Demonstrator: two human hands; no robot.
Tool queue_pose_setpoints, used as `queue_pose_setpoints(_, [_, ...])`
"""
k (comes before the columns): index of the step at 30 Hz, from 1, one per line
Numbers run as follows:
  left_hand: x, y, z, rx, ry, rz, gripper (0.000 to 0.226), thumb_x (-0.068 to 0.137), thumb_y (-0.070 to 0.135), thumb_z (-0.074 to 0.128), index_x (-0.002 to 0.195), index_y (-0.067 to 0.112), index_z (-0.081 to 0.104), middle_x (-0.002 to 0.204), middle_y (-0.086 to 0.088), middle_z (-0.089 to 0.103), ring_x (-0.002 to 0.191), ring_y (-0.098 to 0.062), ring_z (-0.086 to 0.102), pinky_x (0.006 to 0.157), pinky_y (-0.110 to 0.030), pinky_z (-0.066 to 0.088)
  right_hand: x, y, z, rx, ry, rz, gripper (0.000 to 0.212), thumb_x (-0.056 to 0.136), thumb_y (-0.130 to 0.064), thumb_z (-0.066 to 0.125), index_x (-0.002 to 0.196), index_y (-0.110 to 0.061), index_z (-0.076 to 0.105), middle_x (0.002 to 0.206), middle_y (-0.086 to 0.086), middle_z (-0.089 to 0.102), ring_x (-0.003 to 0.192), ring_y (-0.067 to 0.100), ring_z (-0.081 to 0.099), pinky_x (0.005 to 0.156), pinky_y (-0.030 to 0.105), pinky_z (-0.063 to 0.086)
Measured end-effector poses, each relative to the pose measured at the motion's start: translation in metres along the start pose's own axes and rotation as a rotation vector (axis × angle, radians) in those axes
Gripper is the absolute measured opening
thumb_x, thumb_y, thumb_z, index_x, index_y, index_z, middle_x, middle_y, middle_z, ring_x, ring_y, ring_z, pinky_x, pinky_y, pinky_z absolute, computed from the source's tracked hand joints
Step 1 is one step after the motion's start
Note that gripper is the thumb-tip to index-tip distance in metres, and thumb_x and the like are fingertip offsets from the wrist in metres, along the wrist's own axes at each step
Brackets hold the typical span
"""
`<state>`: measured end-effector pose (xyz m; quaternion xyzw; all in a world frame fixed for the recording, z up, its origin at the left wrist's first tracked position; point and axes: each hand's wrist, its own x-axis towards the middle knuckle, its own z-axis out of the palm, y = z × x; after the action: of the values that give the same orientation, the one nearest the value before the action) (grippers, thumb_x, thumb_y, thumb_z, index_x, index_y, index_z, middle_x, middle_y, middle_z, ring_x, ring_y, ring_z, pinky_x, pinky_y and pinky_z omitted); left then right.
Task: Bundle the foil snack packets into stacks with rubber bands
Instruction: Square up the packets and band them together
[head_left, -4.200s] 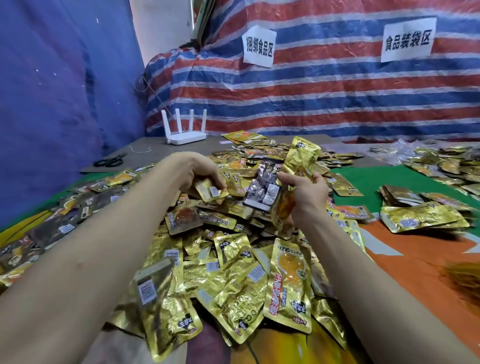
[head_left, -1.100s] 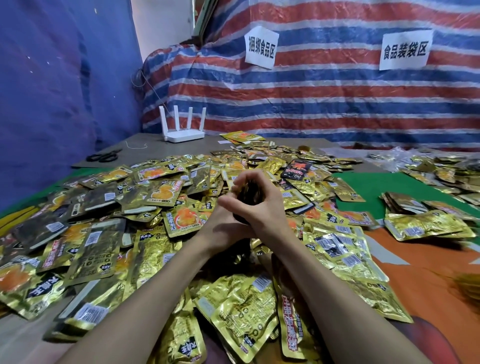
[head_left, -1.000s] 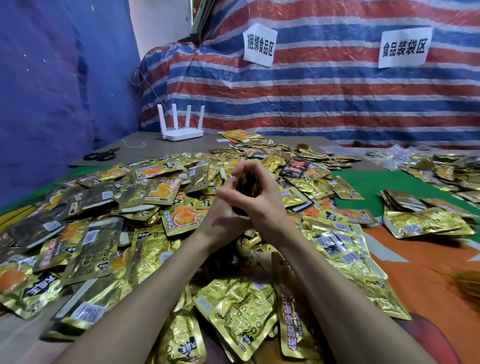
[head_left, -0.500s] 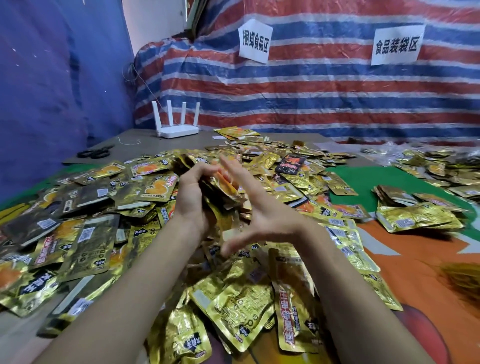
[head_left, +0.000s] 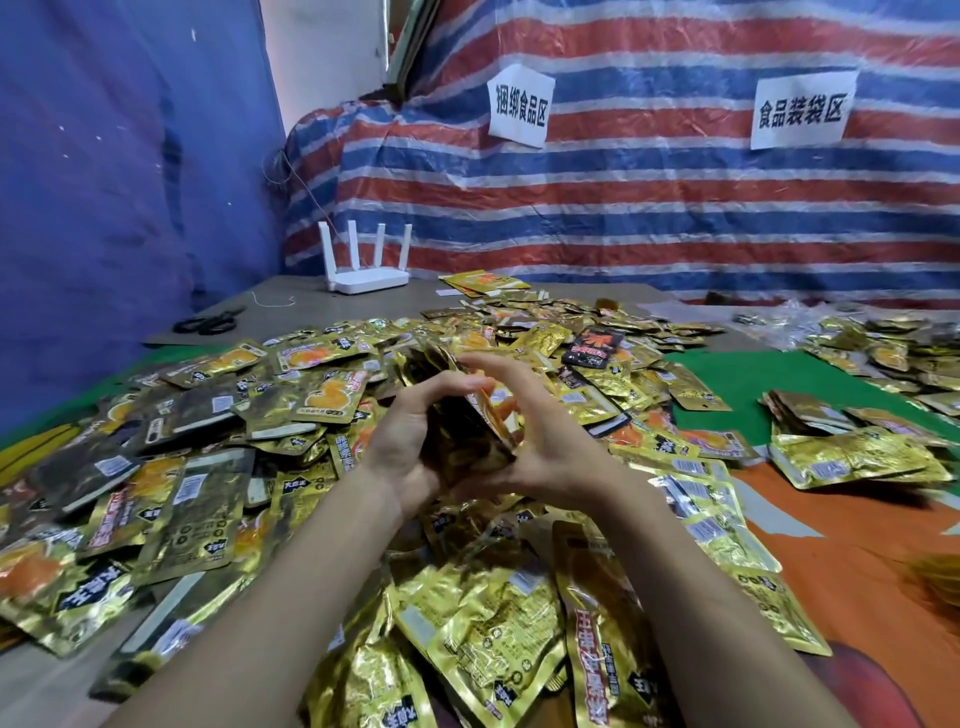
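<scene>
Left hand (head_left: 408, 439) grips the packet stack (head_left: 467, 441), long axis toward the tabletop's (head_left: 857, 561) far edge; right hand (head_left: 543, 447), fingers straight, flanks its right face.

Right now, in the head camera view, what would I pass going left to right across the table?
Left to right: scissors → white router → stack of packets between the hands → black packet → separate gold packet pile.
</scene>
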<state>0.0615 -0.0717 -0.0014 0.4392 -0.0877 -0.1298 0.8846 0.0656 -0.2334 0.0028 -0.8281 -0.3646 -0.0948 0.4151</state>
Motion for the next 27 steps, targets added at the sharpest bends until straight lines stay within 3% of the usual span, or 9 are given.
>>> queue_pose_setpoints(4, [0.008, 0.001, 0.003, -0.075, 0.014, 0.057, 0.015, 0.070, 0.016, 0.073, 0.083, 0.009, 0.071, 0.081, -0.008, 0.062, 0.075, -0.021, 0.064, 0.079, -0.038, 0.057, -0.001, -0.001, -0.001, -0.103, -0.037, -0.050, 0.123, 0.057, -0.025, 0.099, 0.156, -0.026, 0.027, 0.160, 0.003, 0.023, 0.151, 0.015, 0.017, 0.125, 0.036, 0.019])
queue_pose_setpoints(8, [0.011, 0.009, -0.007, -0.250, 0.210, 0.106, 0.022, 0.073, 0.016, 0.069, 0.090, 0.006, 0.060, 0.076, -0.008, 0.057, 0.069, -0.024, 0.064, 0.094, -0.047, 0.054, -0.001, -0.004, -0.003, -0.095, 0.241, -0.239, 0.059, 0.063, -0.013, 0.096, 0.113, -0.004, 0.066, 0.125, 0.010, 0.055, 0.121, 0.018, 0.053, 0.103, 0.031, 0.045])
queue_pose_setpoints(10, [0.011, 0.014, -0.015, -0.253, 0.298, 0.087, 0.026, 0.083, 0.022, 0.063, 0.102, 0.005, 0.056, 0.079, -0.014, 0.062, 0.074, -0.032, 0.068, 0.089, -0.048, 0.055, 0.000, -0.006, 0.000, -0.141, 0.372, -0.365, 0.023, 0.069, -0.002, 0.091, 0.081, 0.000, 0.071, 0.107, 0.012, 0.064, 0.099, 0.019, 0.061, 0.087, 0.029, 0.050])
queue_pose_setpoints(12, [0.011, 0.021, -0.021, -0.304, 0.358, 0.077, 0.024, 0.087, 0.023, 0.059, 0.103, 0.005, 0.055, 0.088, -0.018, 0.064, 0.083, -0.037, 0.067, 0.084, -0.050, 0.056, 0.002, -0.008, 0.001, -0.147, 0.450, -0.443, 0.020, 0.071, 0.008, 0.084, 0.069, 0.000, 0.066, 0.098, 0.013, 0.069, 0.089, 0.023, 0.065, 0.080, 0.035, 0.054])
queue_pose_setpoints(16, [0.010, 0.033, -0.035, -0.409, 0.401, 0.148, 0.009, 0.085, 0.015, 0.051, 0.088, 0.007, 0.051, 0.083, -0.013, 0.062, 0.067, -0.029, 0.065, 0.064, -0.043, 0.059, 0.000, -0.012, -0.012, 0.184, 0.659, -0.341, 0.032, 0.078, 0.011, 0.061, 0.077, -0.021, 0.057, 0.093, 0.005, 0.072, 0.088, 0.024, 0.071, 0.075, 0.038, 0.059])
queue_pose_setpoints(19, [0.008, 0.032, -0.038, -0.418, 0.303, 0.168, 0.017, 0.069, 0.004, 0.047, 0.085, 0.007, 0.050, 0.082, -0.013, 0.056, 0.071, -0.027, 0.064, 0.074, -0.057, 0.059, 0.000, -0.002, -0.026, 0.037, 1.160, -0.055, 0.022, 0.081, 0.002, 0.050, 0.072, -0.015, 0.040, 0.065, -0.007, 0.049, 0.060, -0.001, 0.050, 0.056, 0.018, 0.042])
queue_pose_setpoints(21, [0.006, 0.028, -0.030, -0.344, 0.247, 0.117, 0.021, 0.061, 0.002, 0.045, 0.080, 0.006, 0.053, 0.075, -0.012, 0.058, 0.070, -0.031, 0.069, 0.079, -0.063, 0.056, 0.002, 0.004, -0.027, -0.028, 1.308, 0.064, 0.016, 0.086, 0.001, 0.046, 0.081, -0.013, 0.040, 0.065, -0.008, 0.038, 0.054, -0.002, 0.042, 0.051, 0.013, 0.032])
queue_pose_setpoints(25, [0.005, 0.012, -0.007, -0.214, 0.123, -0.055, 0.037, 0.062, 0.000, 0.048, 0.098, 0.004, 0.055, 0.073, -0.012, 0.059, 0.076, -0.034, 0.072, 0.080, -0.067, 0.054, 0.005, 0.004, -0.027, 0.183, 1.331, 0.175, 0.043, 0.095, 0.006, 0.041, 0.137, -0.006, 0.042, 0.081, -0.005, 0.058, 0.072, 0.007, 0.060, 0.055, 0.018, 0.046])
queue_pose_setpoints(27, [0.005, 0.002, 0.002, -0.170, 0.035, -0.128, 0.047, 0.060, -0.002, 0.058, 0.106, 0.005, 0.055, 0.071, -0.011, 0.058, 0.076, -0.033, 0.072, 0.083, -0.067, 0.054, 0.008, -0.001, -0.024, 0.417, 1.394, 0.212, 0.047, 0.097, 0.008, 0.042, 0.140, -0.008, 0.052, 0.094, -0.009, 0.066, 0.091, 0.009, 0.067, 0.072, 0.015, 0.054])
